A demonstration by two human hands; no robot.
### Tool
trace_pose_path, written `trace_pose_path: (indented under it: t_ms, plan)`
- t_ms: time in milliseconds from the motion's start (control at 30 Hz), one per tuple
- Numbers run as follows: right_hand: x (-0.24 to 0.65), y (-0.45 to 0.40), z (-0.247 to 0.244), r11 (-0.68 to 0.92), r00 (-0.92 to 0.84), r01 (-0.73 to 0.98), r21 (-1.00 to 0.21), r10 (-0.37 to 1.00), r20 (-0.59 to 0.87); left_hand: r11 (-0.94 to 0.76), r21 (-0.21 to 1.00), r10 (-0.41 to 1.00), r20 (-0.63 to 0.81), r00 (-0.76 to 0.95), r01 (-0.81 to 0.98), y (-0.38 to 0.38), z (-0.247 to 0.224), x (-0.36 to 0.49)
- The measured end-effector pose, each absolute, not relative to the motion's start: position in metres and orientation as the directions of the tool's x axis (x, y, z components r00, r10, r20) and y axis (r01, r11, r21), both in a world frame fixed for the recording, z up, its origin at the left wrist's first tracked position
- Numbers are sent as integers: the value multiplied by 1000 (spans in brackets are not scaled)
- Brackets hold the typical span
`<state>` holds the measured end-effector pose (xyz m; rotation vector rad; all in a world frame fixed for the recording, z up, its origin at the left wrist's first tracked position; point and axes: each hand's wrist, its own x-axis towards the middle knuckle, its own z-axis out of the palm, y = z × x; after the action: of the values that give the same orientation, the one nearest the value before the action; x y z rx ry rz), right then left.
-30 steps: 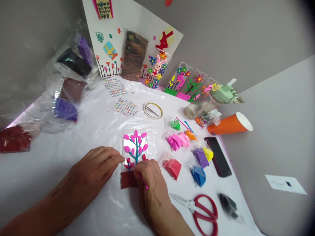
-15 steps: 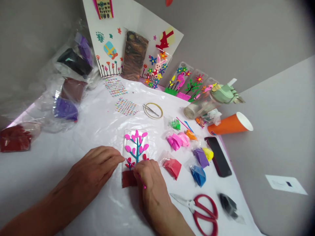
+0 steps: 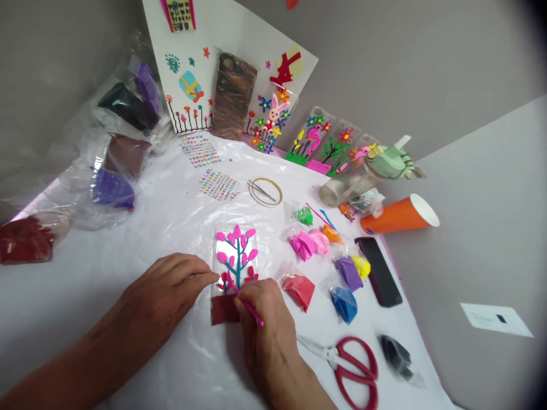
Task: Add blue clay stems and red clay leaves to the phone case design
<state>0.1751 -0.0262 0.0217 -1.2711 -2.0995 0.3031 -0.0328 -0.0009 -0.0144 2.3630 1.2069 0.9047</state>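
Observation:
A clear phone case [image 3: 226, 250] lies on the white-covered table, bearing a blue-stemmed clay plant with pink leaves, small red leaves and a brown clay block [image 3: 224, 310] at its lower end. My right hand [image 3: 267, 319] pinches a thin pink tool [image 3: 251, 310] over the case's lower right part; the tool's tip is near the left red leaves. At the case's left edge rests my left hand [image 3: 175, 290], fingers together and fingertips beside the red leaves. Whether anything is between those fingertips cannot be made out.
Red-handled scissors [image 3: 356, 370] lie to the right of my right hand. Bagged clay [image 3: 299, 291], a black phone [image 3: 380, 272], an orange cup [image 3: 397, 215] and a bottle [image 3: 346, 188] are on the right. Gem sheets [image 3: 219, 185] and tweezers [image 3: 262, 192] lie behind the case.
My right hand has turned slightly, and the pink tool now slants differently, its tip higher and its rear end further right. My left hand has barely moved.

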Motion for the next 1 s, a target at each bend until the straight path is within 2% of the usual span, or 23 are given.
trace_pose_path:
  t_ms: [400,500,733,867,1000]
  plan:
    - [174,-28,14,472,-358,707,-526,881,310,-623,498,780,446,438,603,0,-9,-31]
    - [173,-28,14,498,-385,719,-485,866,319,-630,492,774,462,433,602,1,-9,-30]
    - [173,-30,16,491,-333,706,-510,866,372,-597,530,801,429,416,603,-1,-11,-32]
    - [173,-31,15,520,-381,700,-490,852,360,-589,542,808,403,429,600,-1,-11,-31]
    - [172,-30,13,525,-400,721,-452,848,347,-611,512,790,449,418,604,0,-10,-30]
